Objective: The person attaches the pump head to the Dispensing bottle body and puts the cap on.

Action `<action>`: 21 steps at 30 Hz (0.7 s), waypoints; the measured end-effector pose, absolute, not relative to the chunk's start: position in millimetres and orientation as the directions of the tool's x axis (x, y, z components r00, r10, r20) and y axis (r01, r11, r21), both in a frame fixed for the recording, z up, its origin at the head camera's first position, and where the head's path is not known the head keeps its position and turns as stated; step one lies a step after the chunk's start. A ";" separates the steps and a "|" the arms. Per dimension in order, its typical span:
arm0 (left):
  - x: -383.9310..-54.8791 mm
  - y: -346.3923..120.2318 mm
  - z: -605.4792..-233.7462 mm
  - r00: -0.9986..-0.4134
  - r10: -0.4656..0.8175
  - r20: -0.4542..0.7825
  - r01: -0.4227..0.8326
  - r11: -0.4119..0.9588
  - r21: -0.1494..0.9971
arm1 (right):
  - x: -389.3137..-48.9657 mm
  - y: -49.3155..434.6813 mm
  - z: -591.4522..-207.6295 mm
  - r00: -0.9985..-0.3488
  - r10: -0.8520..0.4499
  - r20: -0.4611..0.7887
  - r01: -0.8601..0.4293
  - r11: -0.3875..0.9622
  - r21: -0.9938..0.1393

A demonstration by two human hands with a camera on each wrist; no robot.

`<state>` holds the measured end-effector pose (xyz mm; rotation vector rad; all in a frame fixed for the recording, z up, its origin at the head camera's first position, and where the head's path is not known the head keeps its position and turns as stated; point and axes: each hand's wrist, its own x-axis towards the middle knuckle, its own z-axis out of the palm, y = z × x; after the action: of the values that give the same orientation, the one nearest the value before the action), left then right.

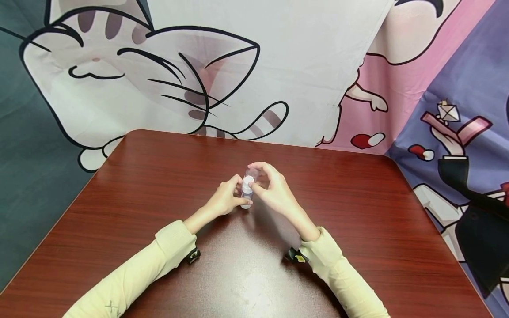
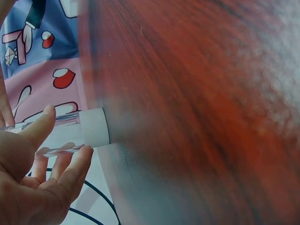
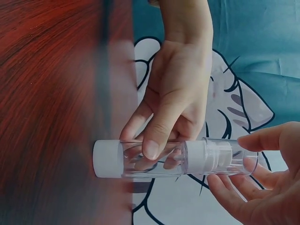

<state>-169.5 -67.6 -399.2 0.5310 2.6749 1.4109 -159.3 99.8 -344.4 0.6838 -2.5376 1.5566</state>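
Observation:
A small clear bottle point(image 3: 108, 159) with a white base and white collar stands upright over the tabletop, its base right at the wood. My left hand point(image 1: 222, 198) grips the clear body, thumb on one side and fingers on the other; in the left wrist view the white base point(image 2: 95, 128) shows past the fingertips. Over the bottle's top sits a clear cap point(image 3: 225, 157), with a white pump head visible inside it. My right hand point(image 1: 276, 190) holds this cap between thumb and fingers. Both hands meet at the bottle near the middle of the table.
The reddish-brown wooden table point(image 1: 167, 163) has rounded far corners and a bright glare near its front. Behind it hangs a cartoon-printed cloth point(image 1: 318, 66) with a cat. Black devices point(image 1: 296, 255) are strapped under both cream sleeves point(image 1: 175, 247).

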 end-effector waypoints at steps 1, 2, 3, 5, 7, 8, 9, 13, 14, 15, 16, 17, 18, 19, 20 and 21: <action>-169.5 -67.8 -399.1 -0.938 0.333 0.097 0.269 0.522 0.810 | -158.9 99.9 -344.8 -0.895 -0.327 0.304 -0.420 0.386 -0.821; -169.5 -67.9 -399.0 -0.938 0.333 0.098 0.270 0.522 0.809 | -158.9 100.2 -345.9 -0.892 -0.328 0.309 -0.426 0.390 -0.816; -169.5 -68.0 -398.9 -0.937 0.334 0.099 0.272 0.522 0.809 | -158.6 100.4 -346.1 -0.890 -0.330 0.314 -0.432 0.392 -0.812; -169.5 -68.0 -398.8 -0.936 0.336 0.103 0.276 0.521 0.808 | -158.8 101.1 -347.6 -0.886 -0.334 0.321 -0.442 0.401 -0.802; -169.5 -68.1 -398.7 -0.936 0.336 0.106 0.278 0.520 0.808 | -159.5 101.4 -349.1 -0.884 -0.338 0.324 -0.448 0.411 -0.794; -169.5 -68.0 -398.6 -0.936 0.336 0.106 0.278 0.519 0.809 | -159.9 101.5 -349.8 -0.882 -0.341 0.325 -0.451 0.414 -0.791; -169.5 -68.0 -398.6 -0.936 0.335 0.105 0.277 0.520 0.808 | -160.3 101.5 -350.3 -0.881 -0.343 0.326 -0.454 0.417 -0.788; -169.6 -68.5 -398.7 -0.937 0.334 0.105 0.278 0.526 0.804 | -160.9 101.0 -351.8 -0.875 -0.349 0.335 -0.466 0.421 -0.778; -169.6 -68.7 -398.7 -0.937 0.332 0.104 0.275 0.525 0.805 | -160.9 100.9 -352.1 -0.874 -0.350 0.337 -0.468 0.421 -0.777; -169.7 -68.9 -398.9 -0.938 0.332 0.103 0.274 0.525 0.806 | -160.9 100.7 -352.3 -0.873 -0.351 0.338 -0.470 0.422 -0.775; -169.7 -69.2 -399.0 -0.938 0.331 0.101 0.273 0.525 0.807 | -160.8 100.7 -352.5 -0.872 -0.352 0.339 -0.471 0.422 -0.774; -169.8 -69.3 -399.3 -0.938 0.332 0.103 0.274 0.524 0.806 | -160.9 100.8 -352.8 -0.872 -0.353 0.339 -0.472 0.425 -0.773; -169.8 -69.3 -399.5 -0.938 0.332 0.102 0.273 0.523 0.807 | -160.9 100.8 -353.1 -0.873 -0.353 0.336 -0.470 0.429 -0.771; -169.9 -69.5 -399.7 -0.937 0.333 0.104 0.275 0.523 0.807 | -160.8 100.7 -353.1 -0.874 -0.353 0.333 -0.468 0.431 -0.771; -169.8 -69.3 -399.8 -0.938 0.332 0.103 0.273 0.522 0.808 | -160.9 100.7 -353.3 -0.874 -0.353 0.333 -0.468 0.434 -0.770; -169.7 -69.3 -400.0 -0.937 0.333 0.105 0.276 0.522 0.807 | -160.8 100.7 -353.4 -0.875 -0.353 0.330 -0.467 0.437 -0.769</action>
<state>-169.7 -69.3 -400.0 0.5385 2.6853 1.4071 -160.8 100.7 -353.4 0.7338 -2.5589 1.4293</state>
